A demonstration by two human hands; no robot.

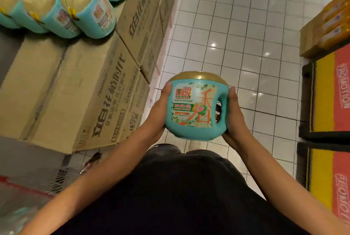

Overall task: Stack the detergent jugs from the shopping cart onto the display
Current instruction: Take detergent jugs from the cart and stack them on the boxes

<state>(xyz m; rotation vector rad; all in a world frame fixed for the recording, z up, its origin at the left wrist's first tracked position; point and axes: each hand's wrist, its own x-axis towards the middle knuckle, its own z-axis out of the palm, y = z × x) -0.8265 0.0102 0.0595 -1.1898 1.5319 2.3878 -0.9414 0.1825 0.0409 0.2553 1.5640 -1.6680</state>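
I count one detergent jug, carried by my two hands, the left hand and the right hand. Four more teal jugs show on the display, three in a front row and one behind; the frame edge cuts off any others. Beneath them are at least four cardboard cartons. To the right there are two promotion panels. The orange packs are too blurred to count.
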